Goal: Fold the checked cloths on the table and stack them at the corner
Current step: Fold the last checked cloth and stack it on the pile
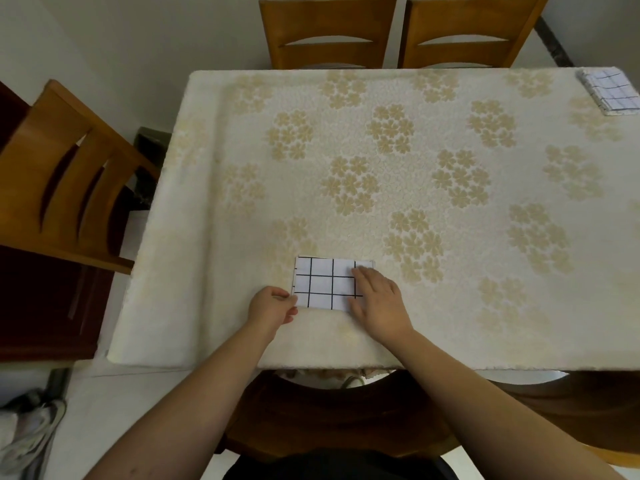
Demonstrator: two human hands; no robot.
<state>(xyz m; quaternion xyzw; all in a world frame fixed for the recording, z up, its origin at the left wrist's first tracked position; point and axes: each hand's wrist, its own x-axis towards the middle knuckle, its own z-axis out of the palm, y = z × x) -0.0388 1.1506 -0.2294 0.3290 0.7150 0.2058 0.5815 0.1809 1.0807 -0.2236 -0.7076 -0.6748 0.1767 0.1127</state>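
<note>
The folded cloth (329,285), its long axis parallel to the tabletop's (415,161) near edge, is pinched at its left end by the left hand (272,304) and pressed flat-fingered by the nearer right hand (377,299) (the stack (611,90) lies at the far right corner).

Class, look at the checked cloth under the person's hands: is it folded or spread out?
Folded. The checked cloth is a small neat rectangle with straight edges; the right hand lies flat on it, and the left hand pinches its left edge.
</note>
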